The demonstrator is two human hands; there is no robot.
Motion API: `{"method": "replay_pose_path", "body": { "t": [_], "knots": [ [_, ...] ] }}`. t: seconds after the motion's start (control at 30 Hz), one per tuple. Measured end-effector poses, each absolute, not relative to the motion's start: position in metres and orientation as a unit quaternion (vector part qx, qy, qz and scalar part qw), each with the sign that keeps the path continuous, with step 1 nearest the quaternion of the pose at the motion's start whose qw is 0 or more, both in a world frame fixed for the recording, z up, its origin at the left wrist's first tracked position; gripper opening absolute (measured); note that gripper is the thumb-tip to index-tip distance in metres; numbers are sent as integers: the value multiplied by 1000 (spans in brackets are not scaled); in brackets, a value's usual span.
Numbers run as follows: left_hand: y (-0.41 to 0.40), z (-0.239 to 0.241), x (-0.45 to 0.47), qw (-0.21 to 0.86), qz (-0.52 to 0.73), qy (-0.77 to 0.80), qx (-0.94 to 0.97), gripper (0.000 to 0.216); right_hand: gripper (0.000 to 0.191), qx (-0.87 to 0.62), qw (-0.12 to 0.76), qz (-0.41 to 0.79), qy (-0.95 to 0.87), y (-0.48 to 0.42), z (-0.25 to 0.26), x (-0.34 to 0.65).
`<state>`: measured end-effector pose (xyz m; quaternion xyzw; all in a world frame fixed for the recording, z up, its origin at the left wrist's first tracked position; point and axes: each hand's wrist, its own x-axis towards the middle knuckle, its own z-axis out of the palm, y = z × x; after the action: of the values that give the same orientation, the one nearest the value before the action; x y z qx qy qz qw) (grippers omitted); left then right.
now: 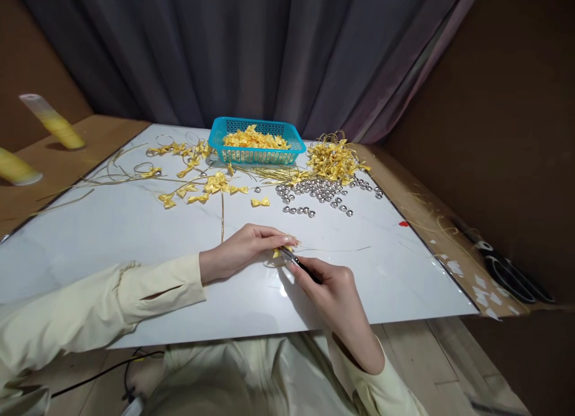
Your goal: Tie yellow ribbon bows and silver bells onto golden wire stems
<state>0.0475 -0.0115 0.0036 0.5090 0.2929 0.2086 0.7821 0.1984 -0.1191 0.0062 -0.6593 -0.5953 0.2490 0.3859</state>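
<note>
My left hand (249,248) is closed, pinching a yellow ribbon bow (277,253) low over the white tabletop. Most of that bow is hidden by my fingers and the tool. A thin cord (335,249) runs out from it to the right. Wrapped around the handles of small black-handled pliers (294,260), my right hand (335,287) is closed too. Their metal tip meets the bow beside my left fingertips; whether the jaws grip the bow or its cord cannot be made out.
A blue basket (257,158) of yellow bows stands at the back. Right of it are a heap of corded bows (332,159) and scattered silver heart-shaped beads (321,190). Loose bows (215,183) and gold cords lie left. Black scissors (507,275) rest far right; yellow ribbon rolls (56,125) stand left.
</note>
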Motion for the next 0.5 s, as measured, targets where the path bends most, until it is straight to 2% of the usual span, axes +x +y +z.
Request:
{"method": "replay_pose_path", "body": {
  "t": [0.5],
  "knots": [
    [-13,7,48,790,207,307,489,28,27,-650,387,188,-627,-120,3,193]
  ]
}}
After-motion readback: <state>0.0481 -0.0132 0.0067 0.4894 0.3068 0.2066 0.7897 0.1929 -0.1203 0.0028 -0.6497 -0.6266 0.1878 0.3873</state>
